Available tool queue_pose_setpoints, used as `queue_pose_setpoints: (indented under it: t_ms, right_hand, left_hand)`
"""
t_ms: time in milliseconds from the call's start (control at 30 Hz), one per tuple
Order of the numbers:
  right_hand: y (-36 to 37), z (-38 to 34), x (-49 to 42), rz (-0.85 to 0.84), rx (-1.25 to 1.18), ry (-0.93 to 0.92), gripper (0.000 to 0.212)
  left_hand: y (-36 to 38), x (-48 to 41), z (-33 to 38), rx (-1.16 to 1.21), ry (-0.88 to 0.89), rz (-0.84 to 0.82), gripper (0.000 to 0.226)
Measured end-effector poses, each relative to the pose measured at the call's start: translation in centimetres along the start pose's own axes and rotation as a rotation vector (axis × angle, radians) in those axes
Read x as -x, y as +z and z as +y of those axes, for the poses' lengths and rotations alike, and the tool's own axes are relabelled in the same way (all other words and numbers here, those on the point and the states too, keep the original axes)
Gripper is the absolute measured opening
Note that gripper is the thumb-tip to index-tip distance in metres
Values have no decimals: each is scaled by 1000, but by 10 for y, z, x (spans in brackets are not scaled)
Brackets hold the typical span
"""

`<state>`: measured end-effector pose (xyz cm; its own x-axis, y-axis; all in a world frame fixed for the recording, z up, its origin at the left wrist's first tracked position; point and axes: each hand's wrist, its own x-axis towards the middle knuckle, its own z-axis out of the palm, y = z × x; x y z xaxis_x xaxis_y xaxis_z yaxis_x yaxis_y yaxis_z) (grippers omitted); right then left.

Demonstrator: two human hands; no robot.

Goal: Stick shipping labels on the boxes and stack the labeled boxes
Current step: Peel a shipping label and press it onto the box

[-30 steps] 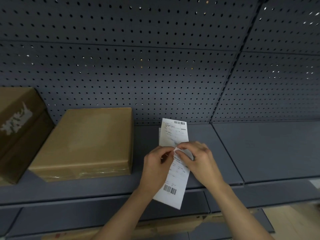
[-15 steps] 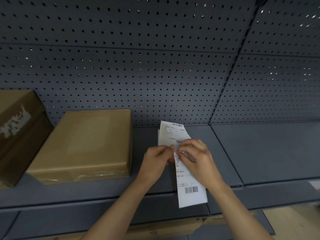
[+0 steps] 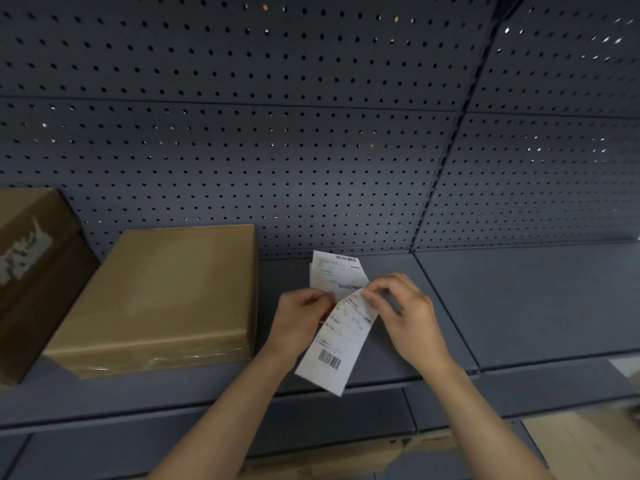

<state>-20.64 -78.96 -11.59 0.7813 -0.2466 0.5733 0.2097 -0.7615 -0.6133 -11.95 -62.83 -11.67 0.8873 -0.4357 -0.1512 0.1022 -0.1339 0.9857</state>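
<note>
Now left hand point(image 3: 298, 320) and right hand point(image 3: 408, 313) pinch the label strip point(image 3: 337, 348) mid-length (long axis near-upright, barcode end hanging down)

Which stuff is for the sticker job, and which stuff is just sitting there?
For the job: shipping labels, pinched by the left hand and right hand; flat brown box; darker box.
Just there: grey shelf; pegboard wall.

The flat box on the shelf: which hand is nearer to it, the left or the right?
Left. The left hand pinches the labels just right of the flat box, apart from it; the right hand pinches them farther right.
</note>
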Motion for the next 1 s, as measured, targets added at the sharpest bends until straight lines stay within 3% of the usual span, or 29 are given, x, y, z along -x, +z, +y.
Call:
queue_pose_setpoints:
  t_ms: [133, 333, 533, 667, 1000]
  right_hand:
    - [-5, -4, -6, 68, -68, 110, 20]
    - [-12, 0, -17, 167, -122, 179, 11]
    - [-19, 7, -24, 346, -221, 319, 26]
    - [-23, 11, -29, 438, -240, 377, 24]
    - [-21, 21, -37, 438, -192, 454, 19]
  left_hand:
    - [-3, -1, -1, 38, -85, 23, 26]
    - [-5, 0, -4, 63, -130, 80, 25]
    - [-5, -3, -12, 120, -138, 127, 21]
    - [-4, -4, -18, 137, -140, 167, 20]
    - [-3, -7, -32, -2, -65, 192, 20]
